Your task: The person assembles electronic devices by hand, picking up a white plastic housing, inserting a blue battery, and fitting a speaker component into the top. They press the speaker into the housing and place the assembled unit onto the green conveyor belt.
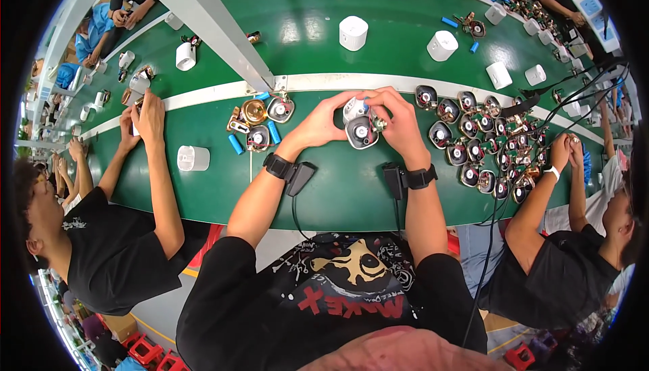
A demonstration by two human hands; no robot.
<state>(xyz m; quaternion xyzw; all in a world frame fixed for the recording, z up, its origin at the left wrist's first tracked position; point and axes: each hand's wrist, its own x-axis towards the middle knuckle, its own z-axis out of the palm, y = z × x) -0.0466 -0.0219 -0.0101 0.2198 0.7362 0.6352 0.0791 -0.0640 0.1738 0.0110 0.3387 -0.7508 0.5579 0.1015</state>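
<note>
In front of me, over the green bench, my left hand (320, 123) grips the left side of a small speaker unit (361, 133) with a dark rim and a pale cone. A white part (353, 109) sits directly behind the speaker, between my hands. My right hand (400, 122) is closed at the speaker's right side, its fingers on wires and a small board there. A bit of blue shows by those fingertips, but what it belongs to is mostly hidden.
Left of my arms lie a few speaker units (258, 138), blue cylindrical cells (235, 144) and a white housing (193, 158). Many speaker units (468, 126) and black cables crowd the right. A slanted metal post (209, 23) stands ahead. Co-workers sit on both sides.
</note>
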